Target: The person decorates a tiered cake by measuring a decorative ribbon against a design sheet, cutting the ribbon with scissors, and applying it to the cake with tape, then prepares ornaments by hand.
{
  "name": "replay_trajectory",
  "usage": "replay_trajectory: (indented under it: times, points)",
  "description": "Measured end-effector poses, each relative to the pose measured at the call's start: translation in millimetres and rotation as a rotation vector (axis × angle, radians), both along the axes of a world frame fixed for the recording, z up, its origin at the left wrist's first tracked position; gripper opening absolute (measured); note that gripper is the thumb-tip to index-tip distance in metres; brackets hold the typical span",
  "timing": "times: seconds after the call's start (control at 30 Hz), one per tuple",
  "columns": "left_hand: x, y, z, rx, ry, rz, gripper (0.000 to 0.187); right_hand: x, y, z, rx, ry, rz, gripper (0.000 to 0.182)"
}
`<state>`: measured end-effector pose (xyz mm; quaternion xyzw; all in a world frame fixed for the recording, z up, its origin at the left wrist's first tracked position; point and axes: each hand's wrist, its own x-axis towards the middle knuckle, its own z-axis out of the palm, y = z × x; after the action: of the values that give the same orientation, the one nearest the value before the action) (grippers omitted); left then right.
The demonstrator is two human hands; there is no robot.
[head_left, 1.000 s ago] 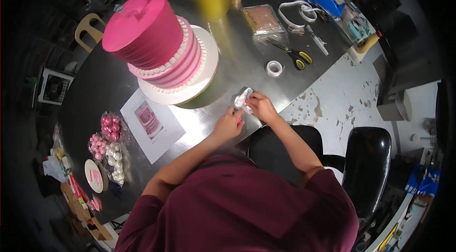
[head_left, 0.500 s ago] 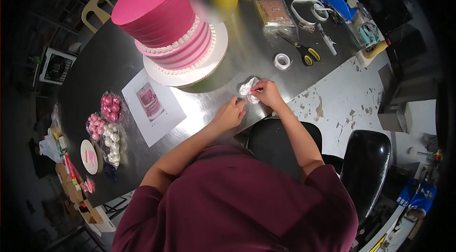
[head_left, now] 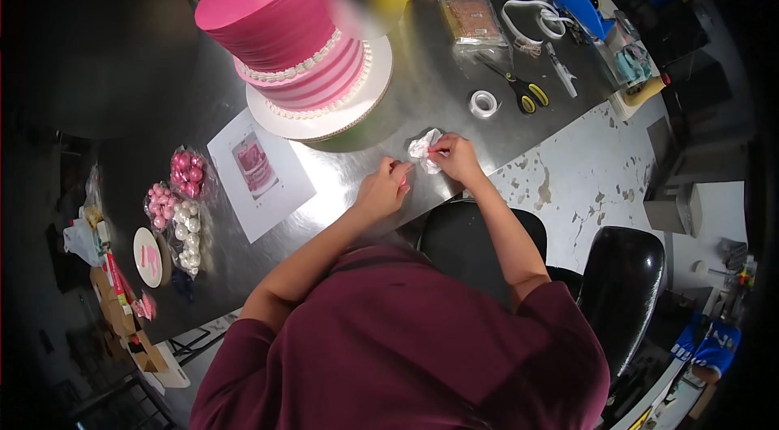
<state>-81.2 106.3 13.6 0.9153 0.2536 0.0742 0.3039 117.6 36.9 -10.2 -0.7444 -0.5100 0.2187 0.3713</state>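
My right hand [head_left: 457,161] pinches a crumpled white tissue [head_left: 423,146] near the table's front edge. A little to the left, my left hand [head_left: 381,191] is curled with its fingers closed, apart from the tissue. A speck of pink shows at its fingertips, too small to name. Behind the hands stands a two-tier pink cake [head_left: 272,16] with white piped borders, on a round white board [head_left: 377,77]. Left of my left hand lies a printed sheet [head_left: 284,207] with a picture of a pink cake.
Bags of pink and white balls [head_left: 187,235] lie at the left beside a small plate [head_left: 148,255] with pink on it. On the right are a tape roll [head_left: 482,105], scissors [head_left: 526,93], a white-handled tool [head_left: 561,71] and a packet [head_left: 471,22]. A black chair [head_left: 621,292] stands right.
My left hand has drawn back to the left, away from the tissue. My right hand stays at the tissue. The view has shifted slightly, and a dark blur now covers the upper left.
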Motion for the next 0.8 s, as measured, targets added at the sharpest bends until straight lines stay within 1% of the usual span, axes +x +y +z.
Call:
replay_trajectory:
  times: [0.13,0.27,0.37,0.43,0.53,0.57,0.6,0.67,0.7,0.73,0.77,0.8]
  points:
    - [-0.5,1.2,8.7,-0.103,0.006,0.07,0.063,-0.7,-3.7,-0.8,0.025,0.014,0.013,0.016]
    - [-5.8,4.7,5.9,-0.176,-0.036,0.111,0.077,-5.2,-7.6,-0.5,0.135,0.187,-0.062,0.014]
    - [-14.2,6.7,1.0,-0.186,-0.118,0.102,0.082,-6.5,-11.9,3.7,0.206,0.256,-0.126,0.014]
    - [-22.4,5.5,6.1,-0.19,-0.108,0.117,0.08,-4.6,-13.9,3.3,0.256,0.268,-0.171,0.013]
    - [-37.5,0.5,5.2,-0.242,-0.15,0.133,0.078,-8.7,-17.2,23.4,0.312,0.056,-0.195,0.01]
    - [-45.2,0.4,4.2,-0.258,-0.176,0.151,0.078,-13.7,-16.3,25.5,0.328,0.076,-0.22,0.01]
    - [-50.8,-1.6,7.8,-0.22,-0.201,0.164,0.067,-20.5,-16.5,27.1,0.347,0.103,-0.232,0.014]
    - [-64.7,-5.1,-0.3,-0.147,-0.218,0.208,0.042,-39.1,-17.9,28.4,0.242,0.222,-0.28,0.024]
    - [-71.6,-7.3,-0.5,-0.116,-0.25,0.23,0.029,-43.9,-21.9,9.6,0.232,0.282,-0.26,0.032]
    - [-78.6,-8.9,0.5,-0.083,-0.281,0.25,0.022,-50.2,-26.5,1.0,0.156,0.207,-0.182,0.034]
    - [-86.9,-10.1,4.1,-0.097,-0.219,0.287,0.022,-66.8,-26.9,8.9,0.119,0.298,-0.116,0.036]
    - [-95.3,-12.6,8.1,-0.119,-0.16,0.32,0.024,-82.4,-26.7,11.9,0.17,0.27,-0.02,0.034]
